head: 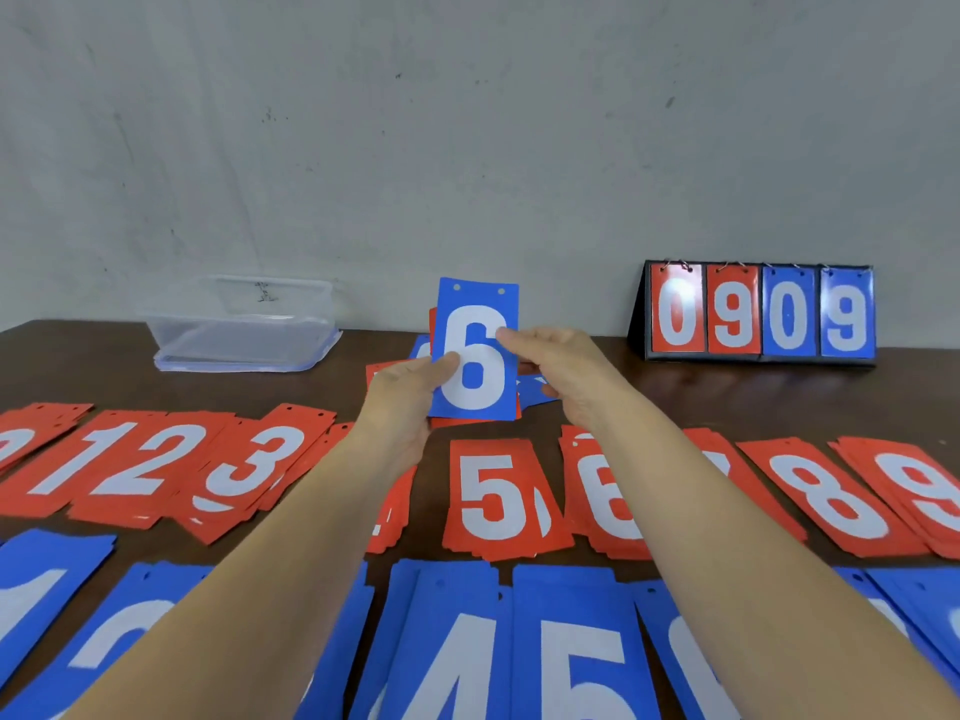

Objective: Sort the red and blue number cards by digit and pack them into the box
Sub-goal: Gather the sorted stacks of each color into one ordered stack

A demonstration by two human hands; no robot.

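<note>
Blue 6 card (475, 356) is held up over the middle of the worktop (727, 392), fronting a small stack (467, 422) with red edges peeking out. Left hand (410, 392) clamps the stack, thumb on the face. Right hand (561, 371) pinches the 6's right edge.

My worry is that the right forearm hides the pile next to the blue 5 pile (576, 662). So it could land there by mistake, or on the red 6 pile (608, 496). Flipped, it reads 9. Box (244, 324) sits back left.
</note>
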